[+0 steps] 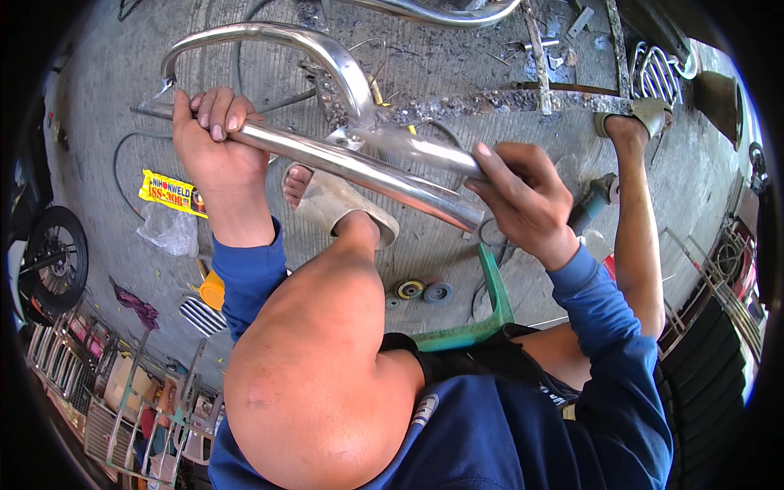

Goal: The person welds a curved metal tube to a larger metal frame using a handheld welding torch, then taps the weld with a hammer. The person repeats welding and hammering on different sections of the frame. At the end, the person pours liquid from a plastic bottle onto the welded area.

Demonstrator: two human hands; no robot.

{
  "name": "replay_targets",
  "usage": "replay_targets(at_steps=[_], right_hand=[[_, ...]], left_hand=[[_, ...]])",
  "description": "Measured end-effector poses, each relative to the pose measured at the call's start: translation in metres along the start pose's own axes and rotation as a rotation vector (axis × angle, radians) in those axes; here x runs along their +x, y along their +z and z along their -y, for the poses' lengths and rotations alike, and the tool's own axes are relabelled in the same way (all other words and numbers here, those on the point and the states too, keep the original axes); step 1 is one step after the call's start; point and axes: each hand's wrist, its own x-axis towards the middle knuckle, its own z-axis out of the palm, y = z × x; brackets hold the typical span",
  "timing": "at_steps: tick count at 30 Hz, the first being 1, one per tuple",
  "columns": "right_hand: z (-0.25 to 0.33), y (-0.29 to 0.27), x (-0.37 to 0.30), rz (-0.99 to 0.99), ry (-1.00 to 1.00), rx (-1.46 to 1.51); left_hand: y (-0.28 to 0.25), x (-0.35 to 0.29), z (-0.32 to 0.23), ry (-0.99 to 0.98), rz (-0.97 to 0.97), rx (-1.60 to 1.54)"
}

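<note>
My left hand point(216, 139) is wrapped around a straight, shiny steel pipe point(351, 167), which slants down to the right across my view. My right hand point(527, 192) has its thumb and fingers closed on the end of a shorter metal tube point(425, 153), partly blurred, above the pipe's right part. Beyond both lies a bent steel tube point(278, 33), curving from near my left hand over to the short tube's left end. Whether these two are joined there I cannot make out.
A green stool point(494, 294) and grinding discs point(411, 289) are near my legs. An angle grinder point(592, 204) lies right. A yellow packet point(171, 193) and plastic bag point(169, 229) lie left. Metal bars point(536, 57) stand beyond; cables cross the concrete floor point(106, 180).
</note>
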Motion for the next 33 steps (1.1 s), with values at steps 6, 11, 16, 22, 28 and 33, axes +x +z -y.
replay_targets(at_steps=[6, 11, 16, 22, 28, 33], right_hand=[[-0.017, 0.002, -0.070, 0.042, 0.347, 0.045], [-0.070, 0.034, -0.139, 0.247, 0.770, -0.150], [-0.086, 0.089, -0.108, 0.027, 0.430, -0.585], [-0.051, 0.215, -0.027, 0.321, 0.926, 0.176], [-0.049, 0.227, -0.033, 0.138, 0.851, 0.153], [-0.015, 0.082, -0.088, 0.349, 0.700, 0.059]], left_hand=[[0.005, -0.002, 0.004, 0.028, -0.010, 0.016], [0.010, -0.012, 0.009, 0.106, 0.024, 0.022], [0.013, -0.030, 0.010, 0.184, 0.070, 0.023], [0.013, -0.032, 0.008, 0.195, 0.129, 0.029], [0.008, -0.028, 0.007, 0.175, 0.078, 0.022], [-0.004, -0.016, 0.005, 0.101, 0.062, -0.068]])
